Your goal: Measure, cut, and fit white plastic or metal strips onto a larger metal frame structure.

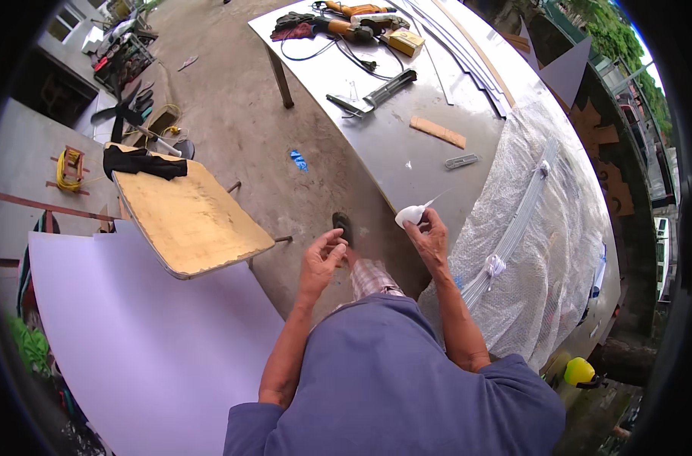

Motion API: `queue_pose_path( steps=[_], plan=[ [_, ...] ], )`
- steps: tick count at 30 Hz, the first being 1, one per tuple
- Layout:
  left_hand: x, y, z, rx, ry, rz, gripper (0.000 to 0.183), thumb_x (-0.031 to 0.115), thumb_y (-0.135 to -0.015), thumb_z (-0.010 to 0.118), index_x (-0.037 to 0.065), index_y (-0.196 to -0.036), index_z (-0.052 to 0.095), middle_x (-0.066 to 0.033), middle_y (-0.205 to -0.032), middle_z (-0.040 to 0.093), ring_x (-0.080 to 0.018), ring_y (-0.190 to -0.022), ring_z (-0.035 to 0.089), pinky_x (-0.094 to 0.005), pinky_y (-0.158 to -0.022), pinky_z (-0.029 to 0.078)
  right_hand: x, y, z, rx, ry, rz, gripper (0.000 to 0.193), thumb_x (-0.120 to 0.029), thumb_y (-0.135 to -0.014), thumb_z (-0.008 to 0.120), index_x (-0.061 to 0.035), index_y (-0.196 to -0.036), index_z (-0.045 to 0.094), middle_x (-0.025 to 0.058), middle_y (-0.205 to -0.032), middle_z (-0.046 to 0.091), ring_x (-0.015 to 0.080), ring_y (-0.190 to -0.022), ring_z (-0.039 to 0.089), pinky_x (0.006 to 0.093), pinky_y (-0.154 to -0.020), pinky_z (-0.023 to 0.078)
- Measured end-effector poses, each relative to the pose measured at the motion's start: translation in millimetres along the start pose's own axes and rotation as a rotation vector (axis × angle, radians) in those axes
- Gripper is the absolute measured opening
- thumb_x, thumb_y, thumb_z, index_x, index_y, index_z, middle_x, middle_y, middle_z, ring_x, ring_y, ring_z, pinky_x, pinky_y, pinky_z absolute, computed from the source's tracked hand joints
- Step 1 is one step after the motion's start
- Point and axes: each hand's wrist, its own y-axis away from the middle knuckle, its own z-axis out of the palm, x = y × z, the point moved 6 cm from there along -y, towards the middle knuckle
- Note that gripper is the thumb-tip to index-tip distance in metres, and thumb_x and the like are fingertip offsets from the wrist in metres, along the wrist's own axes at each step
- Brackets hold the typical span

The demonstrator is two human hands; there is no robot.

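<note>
My right hand [429, 235] is closed on a small white rounded object [412, 216] at the near edge of the metal table. A thin pale tip or strand sticks out of it toward the upper right; its exact kind is unclear. My left hand [323, 262] hovers over the floor in front of my body, fingers loosely bent and apart, with nothing visible in them. Past the right hand, a grey utility knife [461, 161] and a flat brown strip [438, 131] lie on the table [391, 152].
Bubble wrap [543, 281] covers the table's right side, under a tied bundle of thin rods [513, 220]. Corded power tools [346, 26], a yellow box [405, 42] and long strips [460, 45] lie farther back. On the left stand a wooden-topped table [186, 216] and a large white sheet [156, 334].
</note>
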Motion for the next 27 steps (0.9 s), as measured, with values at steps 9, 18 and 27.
queue_pose_path(
  steps=[9,18,27],
  plan=[
    [37.8,-117.1,-108.2,0.283,0.031,-0.059,0.019,0.019,-0.091,0.067,0.001,-0.09,0.068,-0.0013,-0.068,0.061,-0.0074,-0.059,0.053,-0.0224,-0.053,0.043,-15.5,-162.8,54.3,0.117,0.047,-0.011,0.031,-0.017,-0.078,0.076,-0.0016,-0.101,0.064,0.0063,-0.081,0.068,0.0102,-0.066,0.06,0.0263,-0.06,0.049],
    [80.5,-219.7,-110.1,-0.072,0.042,-0.089,0.04,0.018,-0.09,0.068,0.002,-0.125,0.057,-0.0049,-0.106,0.066,-0.0112,-0.081,0.062,-0.0229,-0.071,0.051,-105.8,-209.1,160.9,-0.06,0.128,-0.161,0.031,-0.015,-0.077,0.076,-0.0021,-0.101,0.063,0.0068,-0.086,0.064,0.0147,-0.074,0.06,0.0288,-0.064,0.049],
    [148.1,-311.7,-70.4,-0.349,-0.336,0.254,0.039,0.01,-0.081,0.074,0.005,-0.119,0.064,-0.0068,-0.109,0.065,-0.0125,-0.076,0.061,-0.0251,-0.065,0.051,-132.3,-226.1,205.8,-0.067,0.135,-0.286,0.03,-0.008,-0.074,0.073,-0.0037,-0.101,0.062,0.0111,-0.086,0.058,0.0263,-0.077,0.06,0.0351,-0.068,0.051]
  ],
)
